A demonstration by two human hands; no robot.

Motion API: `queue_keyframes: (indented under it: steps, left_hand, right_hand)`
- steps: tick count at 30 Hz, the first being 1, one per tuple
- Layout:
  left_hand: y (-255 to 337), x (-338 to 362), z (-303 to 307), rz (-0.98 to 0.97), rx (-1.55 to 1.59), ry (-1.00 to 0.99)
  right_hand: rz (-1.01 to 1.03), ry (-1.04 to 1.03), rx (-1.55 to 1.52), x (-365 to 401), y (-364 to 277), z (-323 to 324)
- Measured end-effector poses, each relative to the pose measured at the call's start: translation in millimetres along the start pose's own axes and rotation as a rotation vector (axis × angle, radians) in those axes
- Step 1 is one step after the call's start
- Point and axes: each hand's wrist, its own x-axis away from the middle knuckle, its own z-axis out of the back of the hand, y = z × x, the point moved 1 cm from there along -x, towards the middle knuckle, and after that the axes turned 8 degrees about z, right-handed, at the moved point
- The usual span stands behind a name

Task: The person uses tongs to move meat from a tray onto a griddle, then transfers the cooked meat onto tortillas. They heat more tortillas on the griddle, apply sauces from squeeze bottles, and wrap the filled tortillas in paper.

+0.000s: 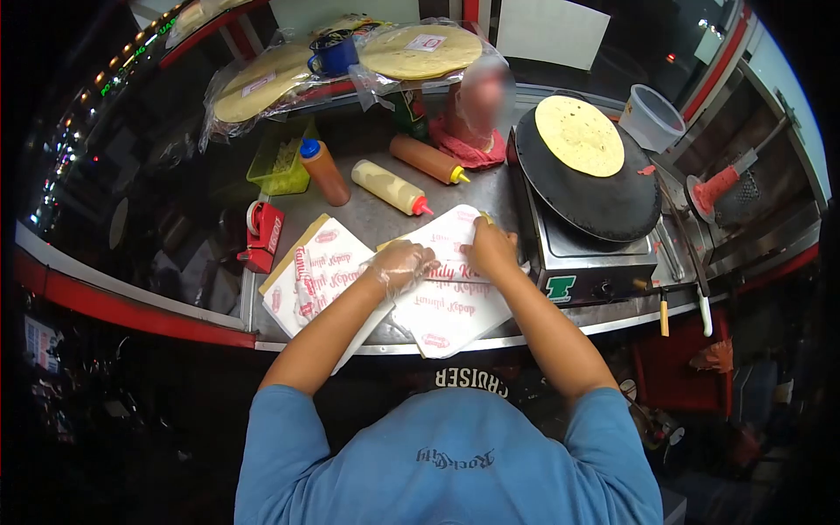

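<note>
A sheet of white wrapping paper with red print (448, 313) lies on the metal counter in front of me. My left hand (404, 266), in a clear plastic glove, has its fingers curled on the paper's left side. My right hand (493, 251), bare, pinches the paper near its upper right edge. Beneath and to the left is a stack of similar printed papers (319, 254), partly covered by my left forearm. Just above the papers lie a squeeze bottle of cream-coloured sauce (385, 186) and one of reddish-brown sauce (427, 158).
At right, a flatbread (579, 136) rests on a black griddle (569, 197). A knife (691, 236) lies beyond it. A tape dispenser (262, 238), an upright blue-capped sauce bottle (325, 173) and a green container (282, 162) stand left. Packed flatbreads (421, 59) sit on the shelf above.
</note>
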Motion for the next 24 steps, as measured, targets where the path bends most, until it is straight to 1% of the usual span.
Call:
queue_keyframes:
  steps: [1,2,3,4,6,7,8,10,11,12,14,16,17,18,20,21,22,23,24]
  left_hand:
    - [3.6,-1.3,7.6,0.139,0.154,-0.034]
    - [5.1,-2.8,13.2,0.279,0.306,-0.069]
    - [1.4,-7.8,9.8,0.277,0.236,-0.021]
    - [-5.2,-11.0,-6.5,0.284,0.233,-0.020]
    - [-15.8,-17.2,-34.2,0.047,0.027,0.299]
    - [-19.9,-19.7,-31.8,-0.010,0.087,0.065]
    - [-13.2,-18.3,-27.7,0.002,0.088,0.076]
    - [14.3,-8.5,-13.2,-0.070,0.134,-0.007]
    - [27.5,3.1,-6.5,-0.100,0.124,0.157]
    - [24.9,4.2,-20.1,-0.101,0.038,0.231]
    - [17.2,6.6,-36.0,0.020,0.120,0.224]
    - [16.5,22.0,-51.5,0.120,0.073,0.333]
    - [20.6,37.0,-55.0,0.201,0.195,0.375]
    - [26.3,50.1,-44.4,0.290,0.308,0.311]
    - [31.9,66.3,-14.1,0.310,-0.094,-0.085]
    - [19.1,70.6,-46.7,0.301,0.141,0.135]
    - [8.5,75.2,-81.6,0.285,0.370,0.356]
    - [11.4,74.1,-80.1,0.304,0.533,0.484]
    - [10.9,74.8,-81.6,0.315,0.528,0.488]
  right_hand:
    - [-0.160,-0.205,-0.116,-7.0,2.5,0.3]
    - [-0.154,-0.208,-0.119,-6.2,4.8,3.3]
    - [-0.101,-0.291,-0.198,-3.1,1.1,15.9]
    - [-0.046,-0.374,-0.276,0.4,-0.7,22.2]
    - [0.375,0.046,-0.124,38.4,2.6,10.1]
    - [0.460,0.187,-0.164,54.6,-4.5,17.8]
    - [0.476,0.186,-0.164,62.3,-3.8,15.0]
    - [0.520,0.255,-0.077,65.3,-2.7,6.5]
    - [0.524,0.252,-0.107,62.7,-1.9,4.9]
    - [0.557,0.243,-0.113,60.1,-2.4,3.7]
    - [0.536,0.375,-0.045,54.5,-8.5,-0.7]
    - [0.505,0.389,-0.017,58.8,-20.5,-4.7]
    - [0.490,0.392,-0.035,60.1,-30.7,-6.7]
    - [0.486,0.416,-0.095,60.4,-48.0,-2.9]
    - [0.467,0.411,-0.324,45.3,-101.6,7.0]
    - [0.545,0.391,-0.514,26.5,-135.6,5.9]
    - [0.595,0.236,-0.792,3.8,-170.9,-4.2]
    - [0.542,0.072,-1.101,-13.1,-216.0,-18.8]
    - [0.532,-0.118,-1.235,-32.8,-259.8,-27.3]
